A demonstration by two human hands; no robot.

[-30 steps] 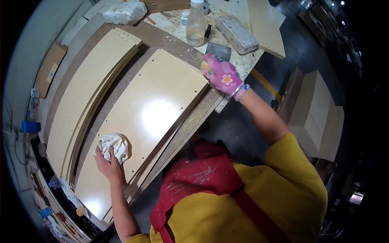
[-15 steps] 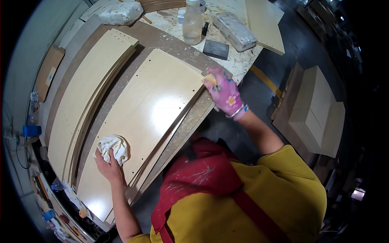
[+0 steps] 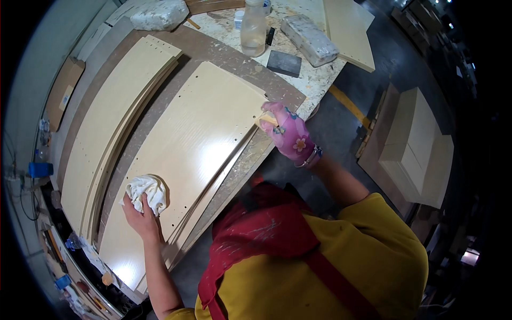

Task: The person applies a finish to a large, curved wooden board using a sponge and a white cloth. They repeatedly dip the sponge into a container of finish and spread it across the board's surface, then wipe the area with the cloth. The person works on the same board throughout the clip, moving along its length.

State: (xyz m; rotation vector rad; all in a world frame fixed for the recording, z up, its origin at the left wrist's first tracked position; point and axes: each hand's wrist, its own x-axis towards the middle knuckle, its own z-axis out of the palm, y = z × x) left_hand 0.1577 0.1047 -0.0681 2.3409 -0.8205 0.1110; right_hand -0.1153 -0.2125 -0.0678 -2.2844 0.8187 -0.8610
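Observation:
My left hand point(image 3: 140, 218) is bare and presses a crumpled white rag point(image 3: 146, 193) onto a long pale wooden panel point(image 3: 192, 144). The panel lies on top of a stack of similar panels on the workbench. My right hand point(image 3: 288, 133) wears a pink flowered glove and holds a small tan block point(image 3: 266, 119) against the panel's right-hand edge, near its far corner.
A second stack of pale panels point(image 3: 114, 114) lies to the left. At the far end of the bench point(image 3: 314, 80) stand a clear plastic bottle point(image 3: 253, 29), a dark grey sanding block point(image 3: 284, 63), a wrapped white brick-shaped pack point(image 3: 309, 38) and a filled bag point(image 3: 159, 15). Pale boxes point(image 3: 416, 146) stand on the floor at right.
My right hand has come down from the far end of the bench to the panel's right edge with the block. My left hand and rag stay in place.

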